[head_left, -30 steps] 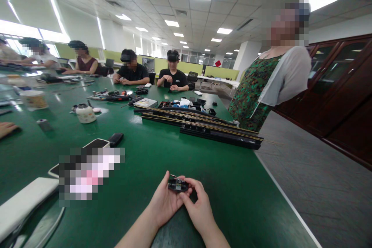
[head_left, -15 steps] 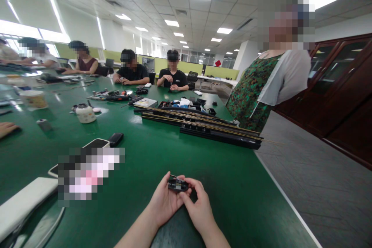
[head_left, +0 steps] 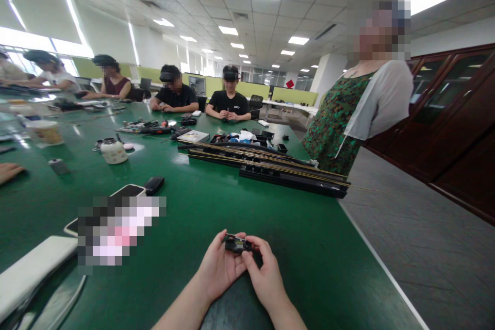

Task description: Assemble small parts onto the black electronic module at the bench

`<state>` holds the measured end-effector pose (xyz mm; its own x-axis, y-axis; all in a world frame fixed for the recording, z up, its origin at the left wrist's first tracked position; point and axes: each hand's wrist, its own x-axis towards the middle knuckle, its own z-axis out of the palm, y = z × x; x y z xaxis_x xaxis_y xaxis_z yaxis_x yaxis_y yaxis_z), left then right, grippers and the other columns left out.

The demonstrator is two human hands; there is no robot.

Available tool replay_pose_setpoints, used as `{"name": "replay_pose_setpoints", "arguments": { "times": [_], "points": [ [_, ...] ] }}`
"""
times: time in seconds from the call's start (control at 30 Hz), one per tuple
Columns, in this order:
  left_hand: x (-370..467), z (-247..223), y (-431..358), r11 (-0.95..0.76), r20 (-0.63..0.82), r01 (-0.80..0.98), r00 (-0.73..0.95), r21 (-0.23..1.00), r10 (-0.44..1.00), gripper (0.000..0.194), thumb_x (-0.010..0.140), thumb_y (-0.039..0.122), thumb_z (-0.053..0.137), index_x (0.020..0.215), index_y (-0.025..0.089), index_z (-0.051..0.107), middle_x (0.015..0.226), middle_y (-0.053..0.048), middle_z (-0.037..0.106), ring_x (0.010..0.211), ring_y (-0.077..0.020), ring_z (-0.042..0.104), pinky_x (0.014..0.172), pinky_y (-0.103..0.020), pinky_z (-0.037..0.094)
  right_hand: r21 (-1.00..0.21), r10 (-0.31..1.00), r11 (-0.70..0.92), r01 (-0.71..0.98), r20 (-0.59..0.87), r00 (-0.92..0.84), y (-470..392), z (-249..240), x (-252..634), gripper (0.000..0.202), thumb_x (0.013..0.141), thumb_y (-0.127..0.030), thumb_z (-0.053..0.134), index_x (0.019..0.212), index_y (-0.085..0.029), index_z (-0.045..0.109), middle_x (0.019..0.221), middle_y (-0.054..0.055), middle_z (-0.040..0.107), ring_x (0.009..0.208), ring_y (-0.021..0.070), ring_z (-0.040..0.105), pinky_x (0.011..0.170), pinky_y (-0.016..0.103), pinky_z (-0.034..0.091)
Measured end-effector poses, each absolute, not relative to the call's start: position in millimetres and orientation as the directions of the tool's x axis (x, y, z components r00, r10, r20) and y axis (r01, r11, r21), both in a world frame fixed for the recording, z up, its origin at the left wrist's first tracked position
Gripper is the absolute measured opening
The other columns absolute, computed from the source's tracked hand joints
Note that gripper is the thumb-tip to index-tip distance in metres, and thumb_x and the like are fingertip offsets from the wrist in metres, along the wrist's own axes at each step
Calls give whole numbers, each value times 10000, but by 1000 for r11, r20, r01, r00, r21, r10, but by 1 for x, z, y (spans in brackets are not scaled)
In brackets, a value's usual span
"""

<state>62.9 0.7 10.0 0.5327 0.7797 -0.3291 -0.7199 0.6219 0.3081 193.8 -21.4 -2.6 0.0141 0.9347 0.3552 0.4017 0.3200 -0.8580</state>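
A small dark device [head_left: 236, 244] with a lighter, metallic-looking part in its middle is held above the green table [head_left: 309, 252]. My left hand [head_left: 220, 268] has its palm turned up and cradles the device from the left and below, thumb at its upper left. On the other side, my right hand [head_left: 264, 270] pinches the device's right end between thumb and fingers. Its fine details are too small to make out.
Long black rails [head_left: 290, 178] with thin brass-coloured rods lie ahead. To the left are a phone [head_left: 129, 192], a white case [head_left: 36, 273], a jar [head_left: 113, 151] and a grey block [head_left: 59, 166]. A person [head_left: 340, 113] stands at right; several others sit around the table.
The device has tilted slightly in my fingers, and my right thumb has shifted a little. Across the table, a seated person's raised hand has come down. The standing person has moved slightly.
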Motion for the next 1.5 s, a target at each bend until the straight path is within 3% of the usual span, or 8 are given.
{"name": "replay_pose_setpoints", "arguments": {
  "times": [0.57,0.73,0.97,1.5],
  "points": [
    [62,10,1,605,-280,-737,538,301,795,390,797,377,437,1044,92,538,886,-140,648,879,-251,619,789,-349,440,-837,930,335,432,366,-12,-22,-1,194,279,734,-163,537,1005,-225,568,989,59,615,932,197,574,836,330,465],
    [62,7,0,598,-279,-744,531,297,800,347,795,361,448,975,91,572,878,-131,653,905,-258,610,804,-370,441,-824,912,376,425,410,-12,-22,1,194,307,707,-138,547,999,-225,579,977,59,627,910,203,588,812,328,481],
    [63,12,1,599,-309,-742,518,300,797,341,790,384,453,872,93,610,819,-118,659,845,-242,622,775,-375,465,-845,931,341,412,364,-26,-23,3,192,344,688,-116,556,1011,-233,565,1014,58,609,970,213,561,866,358,451],
    [65,15,1,589,-354,-759,489,278,797,332,783,397,477,841,95,601,795,-86,640,731,-182,618,682,-310,489,-827,924,369,424,375,-73,-23,5,192,333,641,-85,594,931,-249,610,1081,62,576,1055,229,505,925,414,393]
  ]
}}
